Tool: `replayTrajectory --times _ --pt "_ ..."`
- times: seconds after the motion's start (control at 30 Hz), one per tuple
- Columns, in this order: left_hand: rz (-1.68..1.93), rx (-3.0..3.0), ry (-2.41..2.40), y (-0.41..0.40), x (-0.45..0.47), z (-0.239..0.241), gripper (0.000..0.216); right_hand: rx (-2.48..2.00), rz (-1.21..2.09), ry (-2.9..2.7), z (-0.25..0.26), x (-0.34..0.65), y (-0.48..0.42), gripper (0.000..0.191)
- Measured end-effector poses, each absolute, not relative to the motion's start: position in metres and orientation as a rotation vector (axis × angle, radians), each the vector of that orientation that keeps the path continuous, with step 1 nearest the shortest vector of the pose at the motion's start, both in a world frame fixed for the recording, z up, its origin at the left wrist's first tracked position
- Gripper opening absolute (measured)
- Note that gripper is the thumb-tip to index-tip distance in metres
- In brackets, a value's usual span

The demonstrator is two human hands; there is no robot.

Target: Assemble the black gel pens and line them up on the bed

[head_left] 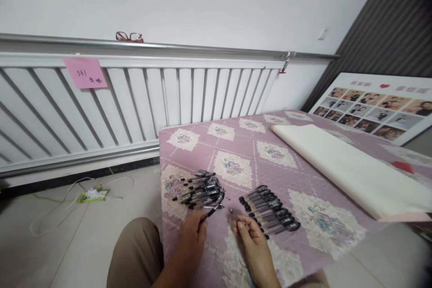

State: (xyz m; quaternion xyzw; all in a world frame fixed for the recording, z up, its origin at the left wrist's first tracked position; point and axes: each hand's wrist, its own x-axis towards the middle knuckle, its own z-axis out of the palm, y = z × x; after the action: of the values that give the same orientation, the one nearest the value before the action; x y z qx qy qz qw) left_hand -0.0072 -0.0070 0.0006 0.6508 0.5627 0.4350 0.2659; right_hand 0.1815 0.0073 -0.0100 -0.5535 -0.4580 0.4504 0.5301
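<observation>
My left hand is closed around a black pen whose tip points up toward a loose pile of black pens on the pink patterned table. My right hand is curled beside it, fingers pinched, and I cannot make out what it holds. A tiny pen part lies between the hands. Just right of my right hand, a neat row of capped black pens lies side by side.
A long cream paper roll lies across the table's right side. A framed photo collage leans behind it. A white radiator with a pink note lines the wall; glasses rest on top. A power strip lies on the floor.
</observation>
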Motion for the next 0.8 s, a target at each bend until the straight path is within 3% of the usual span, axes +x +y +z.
replayTrajectory --times 0.33,0.53,0.8 --pt "1.27 1.556 1.473 -0.002 -0.01 -0.001 0.03 -1.471 0.722 -1.529 0.005 0.17 0.027 0.022" --pt "1.289 1.429 1.484 0.0 -0.012 -0.003 0.031 -1.57 0.365 -1.944 0.015 0.166 0.062 0.026" --pt "1.287 1.357 1.474 0.003 -0.015 -0.008 0.03 -1.741 0.14 -2.203 0.014 0.157 0.07 0.024"
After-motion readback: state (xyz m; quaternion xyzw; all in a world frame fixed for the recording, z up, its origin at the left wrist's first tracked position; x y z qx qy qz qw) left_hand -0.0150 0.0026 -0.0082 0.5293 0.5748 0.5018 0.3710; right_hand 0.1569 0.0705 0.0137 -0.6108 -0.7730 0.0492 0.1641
